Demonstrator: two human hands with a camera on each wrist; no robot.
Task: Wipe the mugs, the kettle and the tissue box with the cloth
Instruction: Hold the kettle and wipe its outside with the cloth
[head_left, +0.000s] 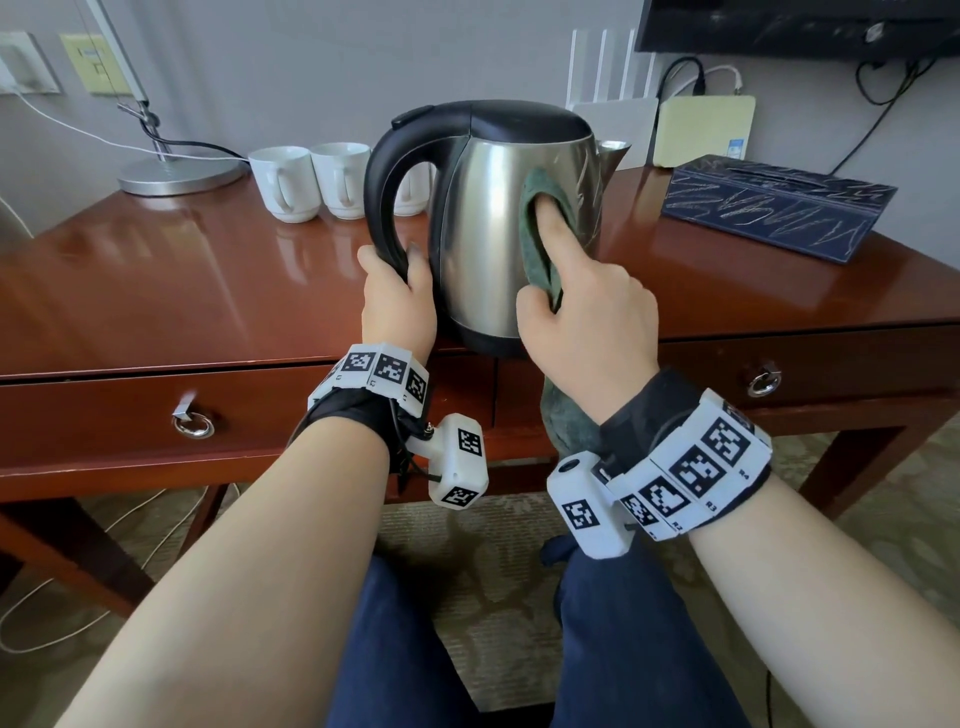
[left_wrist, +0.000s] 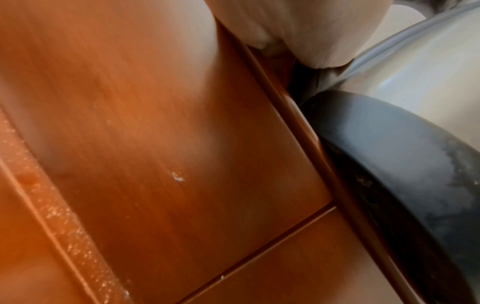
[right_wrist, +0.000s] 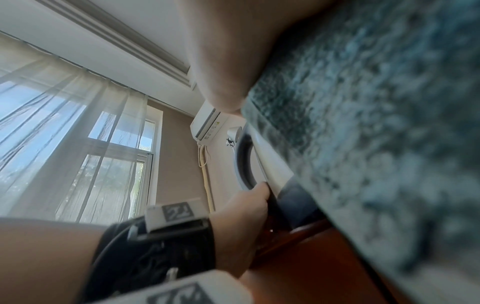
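A steel kettle (head_left: 488, 218) with a black lid and handle stands at the front edge of the wooden desk (head_left: 182, 291). My left hand (head_left: 397, 291) grips the lower end of its handle. My right hand (head_left: 576, 306) holds a grey-green cloth (head_left: 532, 228) and presses it on the kettle's side, the thumb pinching the cloth and the rest of it hanging below the wrist. In the right wrist view the cloth (right_wrist: 376, 133) fills the right side, and the left hand (right_wrist: 241, 222) shows on the handle. The kettle's black base (left_wrist: 405, 164) appears in the left wrist view. White mugs (head_left: 311, 179) stand behind the kettle. A dark blue tissue box (head_left: 774, 208) lies at the right.
A lamp base (head_left: 179, 174) with cables sits at the back left. A white router (head_left: 615, 122) and a pale yellow box (head_left: 704, 130) stand against the wall. Desk drawers with ring pulls (head_left: 193, 423) face my knees.
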